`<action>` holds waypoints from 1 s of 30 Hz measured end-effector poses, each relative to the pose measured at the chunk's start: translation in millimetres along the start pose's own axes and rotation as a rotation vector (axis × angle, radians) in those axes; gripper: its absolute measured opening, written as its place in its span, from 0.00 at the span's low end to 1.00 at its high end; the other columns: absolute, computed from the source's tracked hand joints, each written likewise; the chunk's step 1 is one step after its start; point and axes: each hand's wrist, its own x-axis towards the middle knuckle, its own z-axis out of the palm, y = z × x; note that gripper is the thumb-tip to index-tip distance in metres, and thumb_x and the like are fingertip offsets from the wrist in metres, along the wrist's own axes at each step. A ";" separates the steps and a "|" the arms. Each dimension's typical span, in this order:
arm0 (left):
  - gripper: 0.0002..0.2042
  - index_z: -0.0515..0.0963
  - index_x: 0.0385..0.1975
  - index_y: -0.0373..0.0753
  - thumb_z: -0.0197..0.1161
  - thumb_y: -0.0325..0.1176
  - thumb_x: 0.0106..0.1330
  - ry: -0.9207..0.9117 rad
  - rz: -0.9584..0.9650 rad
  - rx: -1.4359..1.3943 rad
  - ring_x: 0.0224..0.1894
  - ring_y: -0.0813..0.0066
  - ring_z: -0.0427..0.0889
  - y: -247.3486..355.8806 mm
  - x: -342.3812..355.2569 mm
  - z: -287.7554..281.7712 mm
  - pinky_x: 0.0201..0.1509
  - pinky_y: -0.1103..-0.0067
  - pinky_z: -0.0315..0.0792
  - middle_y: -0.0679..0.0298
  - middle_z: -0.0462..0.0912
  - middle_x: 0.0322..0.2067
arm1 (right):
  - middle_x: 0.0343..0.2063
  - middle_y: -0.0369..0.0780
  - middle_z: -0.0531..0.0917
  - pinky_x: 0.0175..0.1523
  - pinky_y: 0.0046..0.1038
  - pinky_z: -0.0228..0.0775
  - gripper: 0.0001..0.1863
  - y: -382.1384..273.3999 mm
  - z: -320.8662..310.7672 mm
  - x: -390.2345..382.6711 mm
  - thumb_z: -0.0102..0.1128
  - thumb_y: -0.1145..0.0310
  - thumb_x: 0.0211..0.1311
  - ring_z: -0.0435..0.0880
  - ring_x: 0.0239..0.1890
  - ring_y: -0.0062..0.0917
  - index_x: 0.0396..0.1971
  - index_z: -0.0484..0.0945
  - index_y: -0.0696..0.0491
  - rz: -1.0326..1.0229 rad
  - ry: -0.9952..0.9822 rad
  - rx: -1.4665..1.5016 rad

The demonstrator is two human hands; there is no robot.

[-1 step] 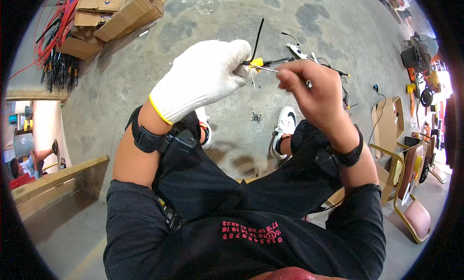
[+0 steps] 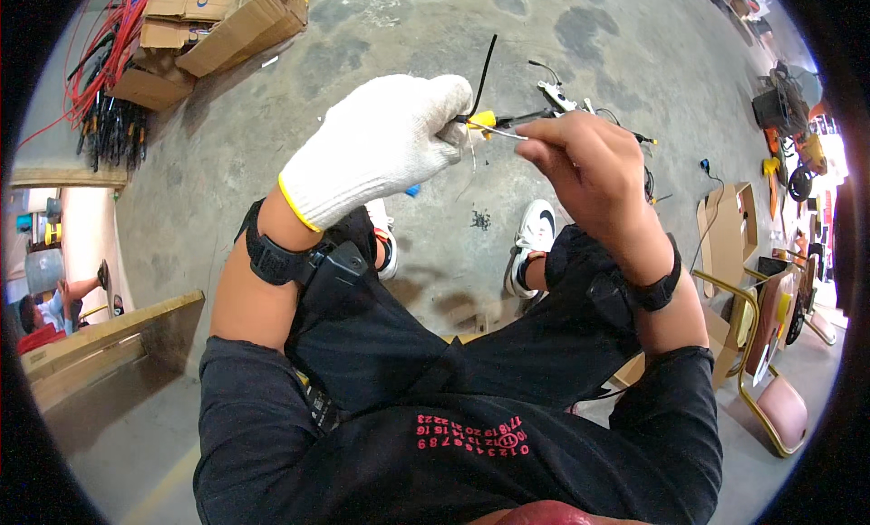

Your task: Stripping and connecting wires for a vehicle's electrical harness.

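My left hand [image 2: 381, 144], in a white knit glove with a yellow cuff edge, is closed at the upper middle. Between its thumb and fingers it grips a black cable [image 2: 487, 67], whose thin end sticks up beyond the glove. A yellow piece [image 2: 483, 119] sits right by those fingertips. From there a thin silvery wire [image 2: 501, 132] runs across to my bare right hand [image 2: 594, 167], which pinches its other end. The glove hides most of what lies in the left grip. Pale threads dangle below the yellow piece.
Beyond my right hand, a white-and-black part [image 2: 556, 96] with cables lies on the concrete floor. Dark bits [image 2: 480, 220] lie between my shoes. Cardboard boxes [image 2: 240, 36] and red cables [image 2: 107, 45] are at far left, a chair [image 2: 781, 412] at right. Another person [image 2: 56, 309] sits at left.
My right hand has shifted slightly, and the silvery wire slants down a little more toward it. A small blue thing now shows below the glove. My left hand stays nearly still.
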 end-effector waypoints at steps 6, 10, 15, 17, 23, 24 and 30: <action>0.18 0.71 0.28 0.35 0.69 0.42 0.57 -0.120 0.017 -0.215 0.22 0.55 0.69 4.2 -1.2 -2.8 0.27 0.70 0.66 0.50 0.71 0.19 | 0.18 0.37 0.77 0.22 0.28 0.66 0.09 8.2 -6.9 -3.9 0.72 0.67 0.49 0.76 0.19 0.28 0.27 0.80 0.51 -0.130 0.012 -0.027; 0.18 0.71 0.28 0.35 0.69 0.43 0.57 -0.132 0.033 -0.212 0.22 0.54 0.68 5.0 -0.5 1.5 0.27 0.70 0.66 0.51 0.72 0.20 | 0.15 0.35 0.75 0.20 0.26 0.64 0.09 0.2 -12.3 0.3 0.70 0.64 0.53 0.75 0.16 0.23 0.24 0.80 0.52 -0.078 -0.025 0.003; 0.12 0.72 0.30 0.37 0.66 0.37 0.57 0.021 0.085 0.043 0.28 0.48 0.76 2.3 -2.1 4.5 0.31 0.65 0.69 0.50 0.76 0.23 | 0.09 0.30 0.70 0.18 0.20 0.56 0.17 -19.4 -14.4 -1.8 0.60 0.57 0.65 0.67 0.11 0.15 0.24 0.81 0.55 0.892 -0.244 0.538; 0.11 0.72 0.31 0.37 0.66 0.36 0.56 0.026 0.080 0.035 0.29 0.48 0.77 1.1 -2.8 6.0 0.32 0.64 0.70 0.51 0.76 0.24 | 0.10 0.27 0.68 0.18 0.17 0.51 0.21 -17.2 -13.8 -1.9 0.56 0.53 0.68 0.63 0.12 0.11 0.25 0.80 0.56 1.261 -0.315 0.923; 0.10 0.72 0.31 0.38 0.65 0.34 0.56 0.083 0.088 0.123 0.30 0.48 0.78 -4.1 -2.0 7.8 0.32 0.64 0.71 0.52 0.77 0.24 | 0.12 0.29 0.71 0.22 0.17 0.59 0.18 -3.4 -6.2 -3.1 0.55 0.57 0.69 0.67 0.15 0.12 0.36 0.81 0.59 1.262 -0.345 0.902; 0.10 0.72 0.31 0.38 0.65 0.34 0.55 0.097 0.083 0.103 0.30 0.49 0.78 -5.1 -1.8 7.1 0.32 0.64 0.70 0.52 0.77 0.24 | 0.12 0.29 0.71 0.22 0.17 0.59 0.18 -2.4 -4.7 -3.6 0.55 0.57 0.69 0.67 0.15 0.12 0.36 0.81 0.59 1.248 -0.350 0.937; 0.14 0.71 0.29 0.34 0.68 0.36 0.55 0.029 0.040 -0.015 0.26 0.50 0.75 -5.6 -2.7 0.8 0.29 0.67 0.69 0.49 0.75 0.22 | 0.22 0.37 0.80 0.31 0.26 0.72 0.20 1.9 -8.6 -3.9 0.70 0.66 0.52 0.79 0.24 0.24 0.47 0.80 0.50 0.344 -0.135 0.075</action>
